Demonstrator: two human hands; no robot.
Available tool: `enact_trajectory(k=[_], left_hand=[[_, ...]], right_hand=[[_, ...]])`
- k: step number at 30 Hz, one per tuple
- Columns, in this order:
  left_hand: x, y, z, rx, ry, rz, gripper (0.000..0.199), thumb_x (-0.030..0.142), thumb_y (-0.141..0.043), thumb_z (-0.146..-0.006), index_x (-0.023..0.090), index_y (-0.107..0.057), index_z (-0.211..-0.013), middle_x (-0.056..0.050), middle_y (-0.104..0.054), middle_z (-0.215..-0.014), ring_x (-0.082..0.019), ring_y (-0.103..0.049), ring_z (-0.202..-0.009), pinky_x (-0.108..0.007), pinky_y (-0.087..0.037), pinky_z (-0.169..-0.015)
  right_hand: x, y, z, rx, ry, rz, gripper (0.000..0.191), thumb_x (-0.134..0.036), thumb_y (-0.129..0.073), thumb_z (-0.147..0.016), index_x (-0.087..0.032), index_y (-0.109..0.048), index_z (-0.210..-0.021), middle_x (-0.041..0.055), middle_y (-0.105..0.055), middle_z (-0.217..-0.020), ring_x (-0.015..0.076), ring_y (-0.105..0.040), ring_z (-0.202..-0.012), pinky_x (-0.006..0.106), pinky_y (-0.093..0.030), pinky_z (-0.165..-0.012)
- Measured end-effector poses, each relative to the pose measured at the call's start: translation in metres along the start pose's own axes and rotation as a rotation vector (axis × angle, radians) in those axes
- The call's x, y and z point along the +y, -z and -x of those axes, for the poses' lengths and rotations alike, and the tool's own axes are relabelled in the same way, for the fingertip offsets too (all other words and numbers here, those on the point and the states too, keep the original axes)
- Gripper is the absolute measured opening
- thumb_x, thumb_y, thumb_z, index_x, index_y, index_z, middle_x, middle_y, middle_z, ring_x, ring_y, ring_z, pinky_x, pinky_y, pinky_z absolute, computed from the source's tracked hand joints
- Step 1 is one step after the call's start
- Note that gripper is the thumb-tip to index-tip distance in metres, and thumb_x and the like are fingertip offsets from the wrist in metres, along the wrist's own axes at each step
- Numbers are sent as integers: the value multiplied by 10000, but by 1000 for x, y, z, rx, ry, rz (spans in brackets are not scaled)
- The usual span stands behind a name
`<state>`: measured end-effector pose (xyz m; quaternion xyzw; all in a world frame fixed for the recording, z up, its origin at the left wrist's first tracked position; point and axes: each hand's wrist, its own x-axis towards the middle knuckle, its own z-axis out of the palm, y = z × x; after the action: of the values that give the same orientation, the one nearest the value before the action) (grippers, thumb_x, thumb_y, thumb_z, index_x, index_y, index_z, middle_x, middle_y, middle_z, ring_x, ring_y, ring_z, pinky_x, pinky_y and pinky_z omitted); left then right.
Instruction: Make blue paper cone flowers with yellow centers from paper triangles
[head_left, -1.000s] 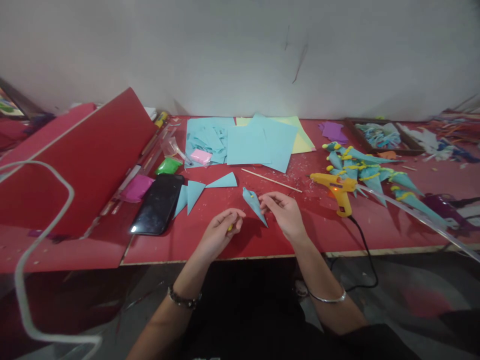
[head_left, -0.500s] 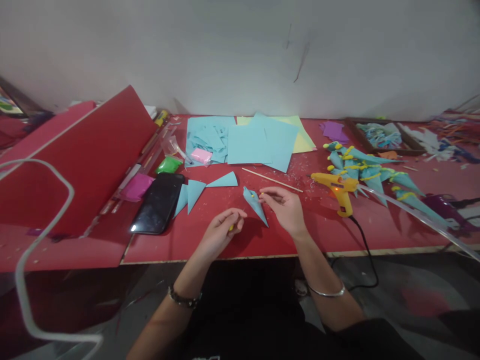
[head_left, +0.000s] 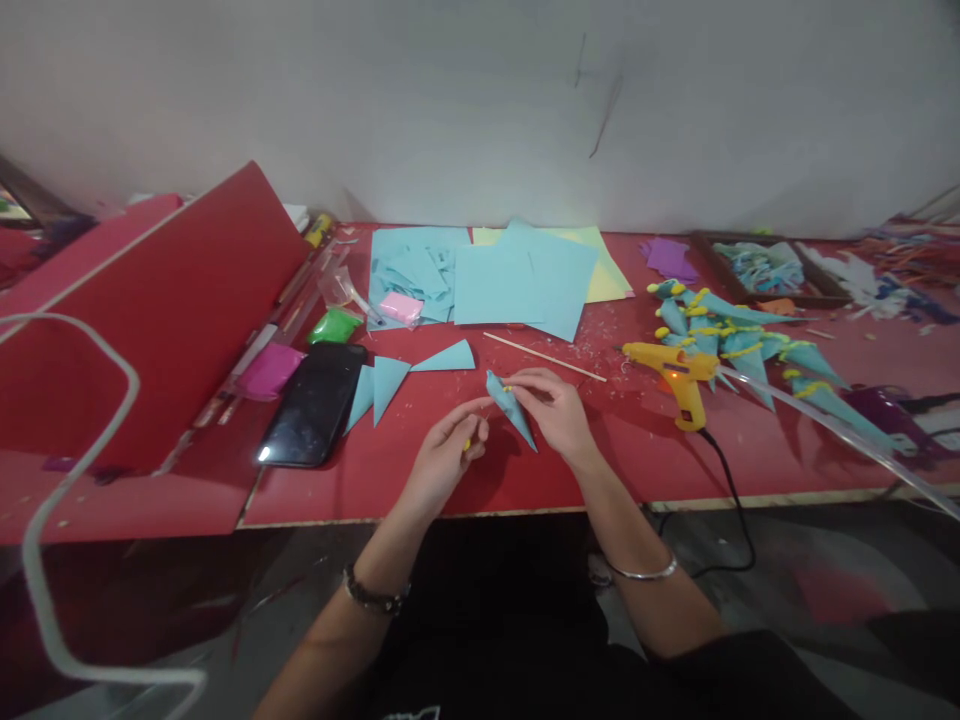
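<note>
Left fingers clasp a yellow piece; right fingers pinch together at the cone: likely light, crushable; support its wide end.

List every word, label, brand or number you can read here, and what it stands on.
No text is readable.
Label on the yellow glue gun: too small to read.
White print on the black clothing: cut off, unreadable.
</note>
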<state>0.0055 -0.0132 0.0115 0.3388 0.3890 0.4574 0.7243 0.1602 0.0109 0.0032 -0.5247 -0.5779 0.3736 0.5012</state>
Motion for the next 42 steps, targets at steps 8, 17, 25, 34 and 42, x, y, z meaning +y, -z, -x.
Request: enact_trajectory(k=[8,17,25,34,42], left_hand=[[1,-5,-2,-14,51,-188,356,248,-464,-778,104,-500,-1101,35,-475,-638,-29,-330,-447,-221,-262,-472],[1,-11,-2,-10,37,-345,511,244,-411,-792,98,-335,-1275,47,-475,-616,-44,-348,-431,-218,-316,-470],[0,-10,-3,-27,33,-372,508,233,-390,-798,103,-326,-1284,43,-473,-622,-38,-344,-420,-201,-329,-448],[1,-12,-3,-20,65,-342,523,226,-415,-785,118,-327,-1288,49,-478,-615,-35,-338,-411,-192,-333,-435],[2,-11,-3,-19,73,-337,514,224,-427,-776,128,-350,-1275,52,-483,-603,-32,-345,-404,-189,-330,-433]], right_hand=[[-4,-1,0,4,10,19,162,-256,-535,-758,-219,-681,-816,53,-609,-884,168,-579,-860,285,-474,-741],[-4,-4,0,-4,27,100,167,-247,-528,-763,-224,-683,-820,51,-619,-867,167,-582,-827,285,-464,-735],[-1,-4,-1,4,39,147,172,-235,-521,-766,-215,-683,-821,51,-616,-854,166,-583,-807,280,-458,-709],[-1,-4,-2,13,59,213,176,-230,-515,-768,-220,-685,-811,50,-616,-846,167,-581,-791,283,-451,-698],[-1,-4,-2,3,54,215,213,-238,-470,-792,-215,-677,-839,49,-617,-860,163,-580,-803,272,-451,-692]])
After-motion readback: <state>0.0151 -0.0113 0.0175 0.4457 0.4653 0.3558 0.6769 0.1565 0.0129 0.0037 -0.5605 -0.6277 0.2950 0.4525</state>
